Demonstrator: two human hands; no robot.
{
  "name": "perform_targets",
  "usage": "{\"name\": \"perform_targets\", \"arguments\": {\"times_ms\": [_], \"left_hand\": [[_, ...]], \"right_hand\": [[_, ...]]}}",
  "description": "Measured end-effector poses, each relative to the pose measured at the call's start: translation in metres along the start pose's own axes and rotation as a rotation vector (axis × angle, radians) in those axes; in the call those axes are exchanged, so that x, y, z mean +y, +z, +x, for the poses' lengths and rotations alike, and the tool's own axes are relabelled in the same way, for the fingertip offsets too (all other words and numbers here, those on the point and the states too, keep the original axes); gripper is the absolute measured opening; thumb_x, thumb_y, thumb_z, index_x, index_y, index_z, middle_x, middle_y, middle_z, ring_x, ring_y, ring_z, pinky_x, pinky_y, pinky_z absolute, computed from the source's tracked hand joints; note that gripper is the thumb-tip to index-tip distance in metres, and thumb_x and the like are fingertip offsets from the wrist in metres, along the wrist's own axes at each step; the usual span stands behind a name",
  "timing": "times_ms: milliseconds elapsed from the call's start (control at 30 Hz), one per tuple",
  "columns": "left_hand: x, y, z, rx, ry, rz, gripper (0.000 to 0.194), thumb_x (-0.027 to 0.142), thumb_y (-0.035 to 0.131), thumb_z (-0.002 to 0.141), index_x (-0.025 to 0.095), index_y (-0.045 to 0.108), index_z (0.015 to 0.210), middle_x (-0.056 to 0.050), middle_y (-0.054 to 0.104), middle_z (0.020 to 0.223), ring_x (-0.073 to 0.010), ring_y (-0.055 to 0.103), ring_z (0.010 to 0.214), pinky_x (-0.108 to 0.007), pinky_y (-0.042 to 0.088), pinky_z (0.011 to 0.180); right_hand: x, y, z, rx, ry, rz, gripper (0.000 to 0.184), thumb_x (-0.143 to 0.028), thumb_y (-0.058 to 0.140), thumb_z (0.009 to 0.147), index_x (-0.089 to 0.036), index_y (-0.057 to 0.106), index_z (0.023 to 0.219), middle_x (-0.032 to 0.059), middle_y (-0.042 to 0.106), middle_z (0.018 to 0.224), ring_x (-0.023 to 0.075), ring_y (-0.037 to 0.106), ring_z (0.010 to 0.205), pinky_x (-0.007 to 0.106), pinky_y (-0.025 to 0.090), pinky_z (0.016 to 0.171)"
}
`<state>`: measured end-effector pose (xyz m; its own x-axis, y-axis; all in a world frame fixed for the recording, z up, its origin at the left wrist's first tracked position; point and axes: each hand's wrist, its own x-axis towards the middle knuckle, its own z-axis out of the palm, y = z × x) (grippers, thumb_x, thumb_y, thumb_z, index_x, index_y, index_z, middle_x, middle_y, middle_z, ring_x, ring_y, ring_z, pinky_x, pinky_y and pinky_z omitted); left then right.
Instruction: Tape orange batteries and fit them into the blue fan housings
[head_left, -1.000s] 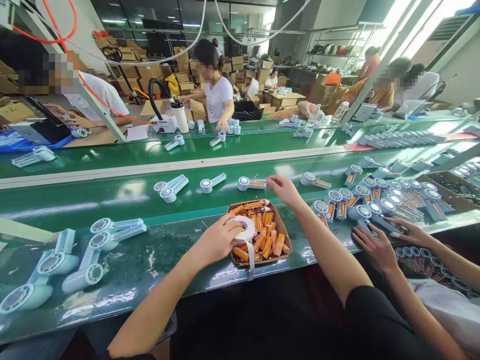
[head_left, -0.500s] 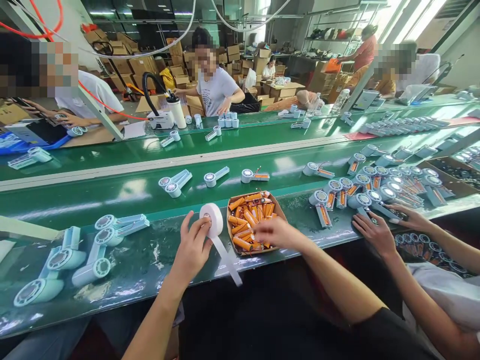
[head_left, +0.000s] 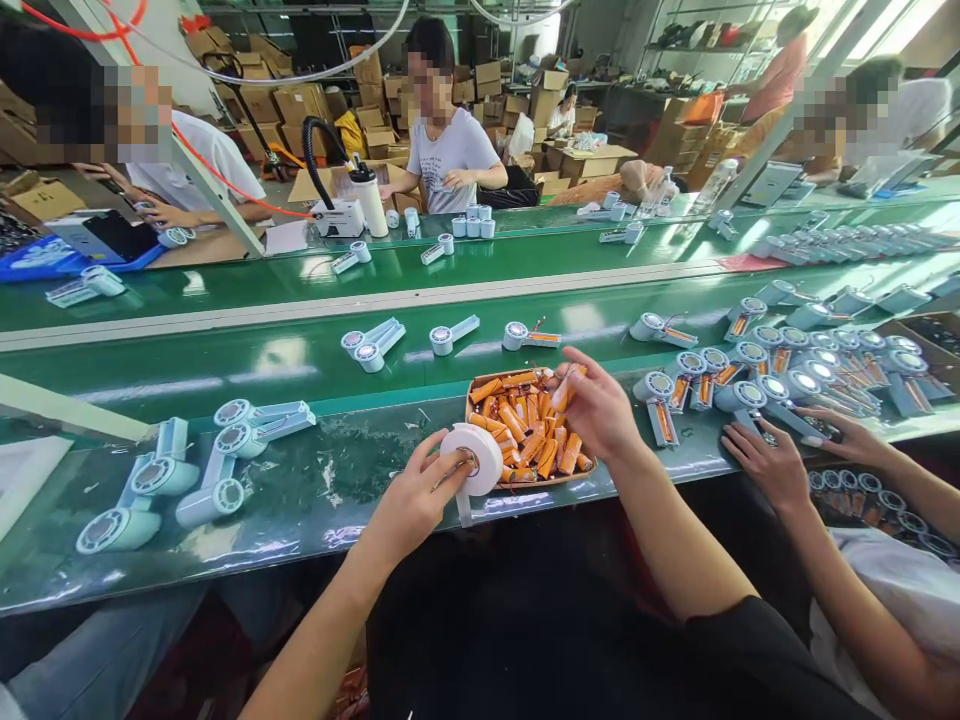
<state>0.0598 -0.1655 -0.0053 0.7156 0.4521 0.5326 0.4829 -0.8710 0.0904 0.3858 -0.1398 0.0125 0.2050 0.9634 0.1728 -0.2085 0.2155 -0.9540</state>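
I am in a factory, seated at an assembly line. A long green conveyor belt (head_left: pixel 225 370) runs left to right before me, dotted with half-built handheld fans (head_left: pixel 442 337). Other workers sit along the far side, with stacked cardboard boxes (head_left: pixel 262 105) behind them.

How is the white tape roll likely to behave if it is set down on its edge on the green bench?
The white tape roll is round, so it would probably roll or topple flat. It looks light: the left hand holds it by the fingers alone. Its loose tail hangs limp, so that end is likely floppy and may stick.
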Motion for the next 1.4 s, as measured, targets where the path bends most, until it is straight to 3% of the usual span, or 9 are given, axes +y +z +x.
{"name": "perform_targets", "arguments": {"times_ms": [100,200,433,700,800,967,1133,1267,1400], "left_hand": [[0.005,-0.006,0.005,-0.043,0.091,-0.008,0.043,0.003,0.061,0.096,0.025,0.070,0.132,-0.007,0.074,0.128,-0.0343,0.050,0.149,-0.050,0.062,0.110],[0.008,-0.015,0.011,-0.061,0.184,-0.006,0.039,0.002,0.063,0.095,0.023,0.071,0.127,-0.006,0.076,0.123,-0.0336,0.051,0.149,-0.047,0.062,0.110],[0.007,-0.035,0.029,-0.158,0.375,-0.054,0.035,-0.002,0.061,0.093,0.022,0.076,0.113,-0.005,0.077,0.115,-0.0314,0.053,0.148,-0.038,0.064,0.106],[0.004,-0.041,0.038,-0.281,0.495,-0.056,0.032,-0.005,0.063,0.088,0.022,0.079,0.092,-0.003,0.075,0.107,-0.0290,0.046,0.153,-0.030,0.057,0.113],[0.003,-0.042,0.043,-0.309,0.542,-0.001,0.028,-0.004,0.064,0.087,0.020,0.078,0.086,-0.004,0.074,0.105,-0.0298,0.044,0.154,-0.029,0.052,0.119],[0.000,-0.044,0.048,-0.316,0.568,0.166,0.024,-0.001,0.064,0.089,0.018,0.078,0.098,-0.006,0.072,0.108,-0.0321,0.043,0.155,-0.032,0.052,0.118],[0.004,-0.043,0.047,-0.295,0.521,0.251,0.022,0.003,0.062,0.093,0.016,0.076,0.104,-0.008,0.072,0.111,-0.0311,0.056,0.144,-0.032,0.058,0.108],[0.014,-0.043,0.043,-0.300,0.447,0.265,0.028,0.005,0.060,0.095,0.013,0.075,0.118,-0.010,0.072,0.117,-0.0300,0.061,0.135,-0.038,0.055,0.113],[0.026,-0.039,0.040,-0.307,0.363,0.229,0.030,0.011,0.057,0.098,0.013,0.073,0.122,-0.011,0.072,0.115,-0.0317,0.062,0.129,-0.051,0.052,0.115]], "right_hand": [[-0.014,0.022,-0.025,-0.176,0.102,-0.125,0.055,-0.041,0.086,0.080,-0.026,0.071,0.130,0.0046,0.078,0.108,0.0201,0.075,0.092,0.036,0.065,0.085],[-0.027,0.032,-0.037,-0.394,0.191,-0.265,0.044,-0.038,0.081,0.085,-0.025,0.075,0.126,0.0068,0.080,0.116,0.0230,0.076,0.102,0.037,0.065,0.088],[-0.036,0.031,-0.024,-0.918,0.337,-0.354,0.048,-0.041,0.075,0.092,-0.020,0.072,0.136,0.0057,0.079,0.120,0.0220,0.074,0.107,0.032,0.059,0.093],[-0.028,0.037,-0.014,-1.162,0.438,-0.304,0.050,-0.048,0.079,0.090,-0.016,0.076,0.129,0.0030,0.078,0.097,0.0158,0.069,0.083,0.025,0.055,0.079],[-0.017,0.036,-0.016,-1.064,0.523,-0.205,0.055,-0.052,0.084,0.084,-0.014,0.077,0.123,0.0039,0.078,0.093,0.0156,0.069,0.081,0.026,0.055,0.078],[0.005,0.034,-0.027,-0.725,0.559,-0.090,0.056,-0.052,0.094,0.071,-0.014,0.080,0.110,0.0038,0.079,0.089,0.0174,0.072,0.079,0.030,0.058,0.079],[0.012,0.037,-0.036,-0.357,0.541,0.053,0.052,-0.051,0.096,0.066,-0.018,0.079,0.102,0.0077,0.083,0.094,0.0274,0.079,0.094,0.039,0.064,0.084],[0.013,0.043,-0.045,-0.062,0.422,0.179,0.052,-0.049,0.096,0.068,-0.021,0.076,0.108,0.0111,0.082,0.113,0.0303,0.078,0.109,0.039,0.066,0.083],[0.017,0.062,-0.064,0.174,0.277,0.310,0.056,-0.043,0.093,0.075,-0.024,0.070,0.123,0.0106,0.079,0.126,0.0296,0.075,0.119,0.046,0.064,0.097]]}}
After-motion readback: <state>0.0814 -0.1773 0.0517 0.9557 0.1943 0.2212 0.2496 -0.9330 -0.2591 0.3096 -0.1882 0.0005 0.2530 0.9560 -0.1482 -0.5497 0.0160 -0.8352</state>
